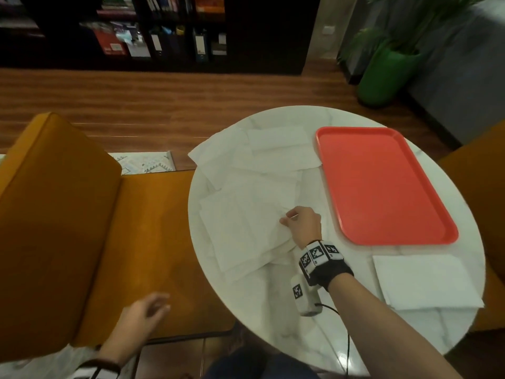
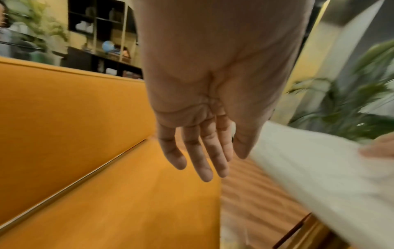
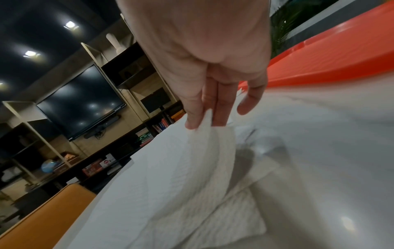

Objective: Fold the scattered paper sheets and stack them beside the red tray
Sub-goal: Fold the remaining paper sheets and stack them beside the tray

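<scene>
Right hand (image 1: 303, 224): over the tabletop's left half, thumb and fingers (image 3: 193, 116) pinching one corner of a sheet (image 3: 187, 176), corner lifted off the pile, rest of it still lying down.
Left hand (image 1: 144, 310): off the tabletop's near-left edge, above the sofa (image 1: 62, 228); fingers (image 2: 204, 161) straight and loose, holding nothing, touching nothing.
Loose sheets (image 1: 246, 187): white, overlapping, spread from the tabletop's far-left edge to its middle; one overhangs the far-left edge.
Tray (image 1: 382, 184): red, on the tabletop's right half toward the far edge, long side running far to near; nothing in it.
Stack (image 1: 423, 280): folded white sheets at the tabletop's near-right edge, just beside the tray's near short end, not touching it.
Tabletop (image 1: 273, 305): round, white marble look.
Wrist unit (image 1: 317, 255): black strap with marker tags on the right wrist, cable trailing off the near edge.
Beyond: shelves (image 1: 164, 31), green pot (image 1: 382, 75) with a plant.
</scene>
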Demonstrator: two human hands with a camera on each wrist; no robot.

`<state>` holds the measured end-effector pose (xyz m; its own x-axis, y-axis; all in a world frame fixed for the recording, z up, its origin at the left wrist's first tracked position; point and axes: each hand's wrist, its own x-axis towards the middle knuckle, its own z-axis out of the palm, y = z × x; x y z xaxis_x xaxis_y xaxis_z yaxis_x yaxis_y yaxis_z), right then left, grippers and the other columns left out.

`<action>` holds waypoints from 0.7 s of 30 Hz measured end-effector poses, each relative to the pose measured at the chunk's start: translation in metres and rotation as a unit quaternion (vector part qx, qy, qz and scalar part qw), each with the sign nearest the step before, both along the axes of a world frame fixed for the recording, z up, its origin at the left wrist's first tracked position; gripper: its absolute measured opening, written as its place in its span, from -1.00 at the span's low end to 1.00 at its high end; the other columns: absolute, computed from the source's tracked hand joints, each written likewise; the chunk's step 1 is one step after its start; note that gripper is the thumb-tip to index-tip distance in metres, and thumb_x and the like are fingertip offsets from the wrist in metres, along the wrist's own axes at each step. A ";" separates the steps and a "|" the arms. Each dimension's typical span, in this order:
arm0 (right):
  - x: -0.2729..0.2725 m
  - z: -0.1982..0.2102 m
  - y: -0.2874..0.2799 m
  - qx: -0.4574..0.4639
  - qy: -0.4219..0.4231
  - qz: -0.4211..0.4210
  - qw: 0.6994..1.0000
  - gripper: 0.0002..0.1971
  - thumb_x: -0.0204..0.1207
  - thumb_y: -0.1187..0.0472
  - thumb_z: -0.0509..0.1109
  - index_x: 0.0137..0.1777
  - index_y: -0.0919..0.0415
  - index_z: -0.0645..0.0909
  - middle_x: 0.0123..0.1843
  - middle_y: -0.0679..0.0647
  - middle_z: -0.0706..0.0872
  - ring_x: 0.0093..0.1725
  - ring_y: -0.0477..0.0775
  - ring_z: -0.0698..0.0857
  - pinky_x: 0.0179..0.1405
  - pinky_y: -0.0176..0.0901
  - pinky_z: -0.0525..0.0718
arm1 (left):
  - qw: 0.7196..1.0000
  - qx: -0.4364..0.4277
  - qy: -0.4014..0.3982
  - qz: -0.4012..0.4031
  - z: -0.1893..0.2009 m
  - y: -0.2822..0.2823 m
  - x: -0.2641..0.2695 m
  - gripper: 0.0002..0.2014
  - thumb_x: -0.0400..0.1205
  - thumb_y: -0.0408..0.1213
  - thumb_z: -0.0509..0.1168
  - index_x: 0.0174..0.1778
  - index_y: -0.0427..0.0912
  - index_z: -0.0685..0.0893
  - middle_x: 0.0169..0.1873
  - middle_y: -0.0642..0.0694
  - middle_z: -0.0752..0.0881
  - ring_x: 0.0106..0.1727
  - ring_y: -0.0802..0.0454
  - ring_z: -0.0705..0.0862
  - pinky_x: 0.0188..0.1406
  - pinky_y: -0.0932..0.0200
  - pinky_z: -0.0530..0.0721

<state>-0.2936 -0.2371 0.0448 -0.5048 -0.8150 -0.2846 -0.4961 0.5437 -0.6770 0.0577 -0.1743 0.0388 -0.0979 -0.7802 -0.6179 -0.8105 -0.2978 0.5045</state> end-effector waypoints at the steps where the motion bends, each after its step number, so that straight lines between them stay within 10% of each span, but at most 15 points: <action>1: -0.003 0.001 0.003 0.003 0.009 0.005 1.000 -0.78 0.47 0.18 0.48 0.06 0.26 0.70 0.03 0.22 0.76 -0.01 0.18 0.70 0.02 -0.12 0.62 | 0.999 -0.030 0.018 -0.017 0.009 -0.009 -0.006 -0.82 0.67 -0.18 0.29 0.18 0.09 0.59 0.02 0.10 0.67 0.07 0.18 0.59 0.09 0.31 0.51; 8: -0.021 0.033 0.023 -0.046 0.160 0.075 0.983 -0.88 0.58 0.12 0.34 0.01 0.07 0.69 0.01 0.01 0.79 0.03 0.10 0.71 0.17 0.09 0.51 | 0.952 -0.211 0.107 -0.195 0.086 -0.088 -0.116 -0.70 0.69 -0.11 0.26 0.35 0.14 0.51 0.14 0.11 0.66 0.21 0.18 0.61 0.00 0.36 0.51; 12: -0.030 0.071 0.031 -0.081 0.222 0.150 0.960 -0.85 0.62 0.13 0.28 0.04 0.00 0.69 0.00 -0.11 0.79 0.03 0.02 0.70 -0.02 -0.05 0.24 | 0.863 -0.350 0.084 -0.354 0.118 -0.117 -0.192 -0.43 0.63 -0.24 0.30 0.53 0.21 0.30 0.48 0.08 0.42 0.50 0.07 0.37 0.42 -0.10 0.38; 16: -0.041 0.101 0.045 -0.133 0.166 0.222 0.951 -0.87 0.55 0.20 0.37 -0.08 -0.08 0.69 -0.14 -0.21 0.78 -0.08 -0.04 0.72 0.16 0.16 0.51 | 0.775 -0.399 -0.051 -0.487 0.129 -0.132 -0.233 -0.40 0.57 -0.24 0.38 0.48 0.27 0.33 0.60 0.09 0.18 0.67 0.05 -0.01 0.49 -0.42 -0.01; 21: -0.070 0.136 0.058 -0.176 0.124 0.190 0.958 -0.89 0.54 0.29 0.41 -0.03 0.11 0.74 -0.20 -0.27 0.70 -0.15 -0.56 0.60 -0.07 -0.70 0.41 | 0.810 -0.362 -0.058 -0.458 0.129 -0.154 -0.225 -0.89 0.64 -0.09 0.30 0.05 0.08 0.66 0.08 0.09 0.67 0.31 0.01 0.55 0.49 -0.30 -0.04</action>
